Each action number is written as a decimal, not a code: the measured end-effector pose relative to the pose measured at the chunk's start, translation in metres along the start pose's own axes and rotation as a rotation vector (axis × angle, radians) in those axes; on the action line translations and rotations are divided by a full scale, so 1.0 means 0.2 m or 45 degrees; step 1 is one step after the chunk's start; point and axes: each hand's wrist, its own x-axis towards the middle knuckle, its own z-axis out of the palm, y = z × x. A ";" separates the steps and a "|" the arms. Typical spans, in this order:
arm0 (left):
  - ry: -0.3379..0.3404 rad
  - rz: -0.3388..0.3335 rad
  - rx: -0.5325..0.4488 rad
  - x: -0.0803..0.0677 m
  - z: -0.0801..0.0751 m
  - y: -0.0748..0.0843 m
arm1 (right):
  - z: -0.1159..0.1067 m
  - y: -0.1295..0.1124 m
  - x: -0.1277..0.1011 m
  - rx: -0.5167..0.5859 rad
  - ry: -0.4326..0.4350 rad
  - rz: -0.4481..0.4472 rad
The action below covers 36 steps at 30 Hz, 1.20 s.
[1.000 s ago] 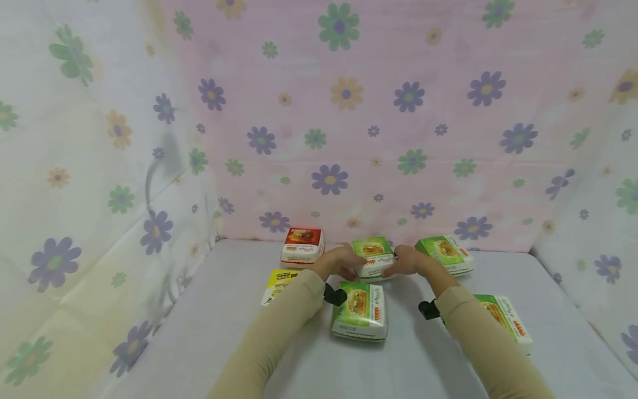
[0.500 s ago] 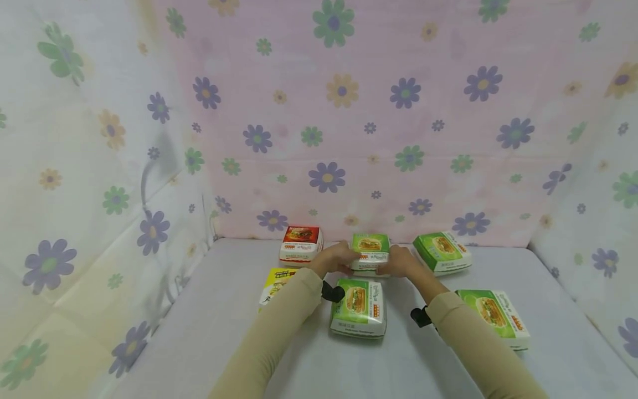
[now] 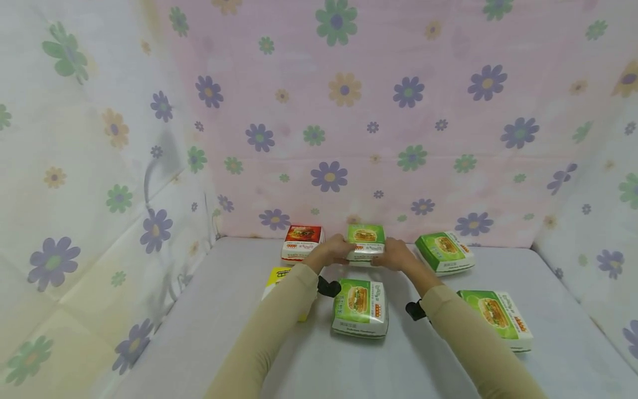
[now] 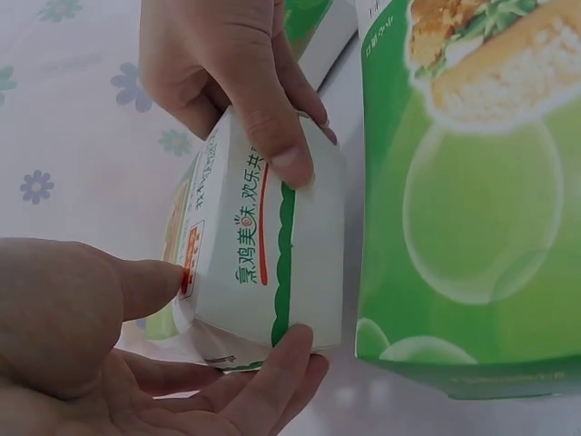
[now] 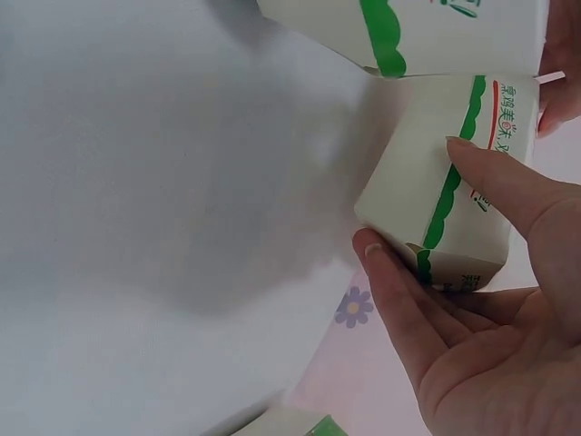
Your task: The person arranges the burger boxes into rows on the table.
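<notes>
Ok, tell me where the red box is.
In the head view, the red box sits near the pink backdrop, left of the held green box and behind the yellow box.

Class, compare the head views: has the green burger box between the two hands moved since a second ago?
Yes: against the red box, the held burger box now sits higher in the picture and slightly further left.

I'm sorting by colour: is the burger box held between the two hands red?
No, the burger box between the left hand and right hand is green and white.
</notes>
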 end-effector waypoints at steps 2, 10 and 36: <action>0.014 0.004 -0.009 0.00 0.00 0.00 | 0.01 -0.01 0.01 0.001 0.004 0.013; 0.072 0.013 -0.019 -0.01 -0.01 -0.02 | 0.03 -0.02 0.04 -0.006 -0.002 0.012; 0.018 -0.012 0.033 0.03 -0.01 -0.07 | 0.04 0.01 0.04 -0.027 -0.077 0.099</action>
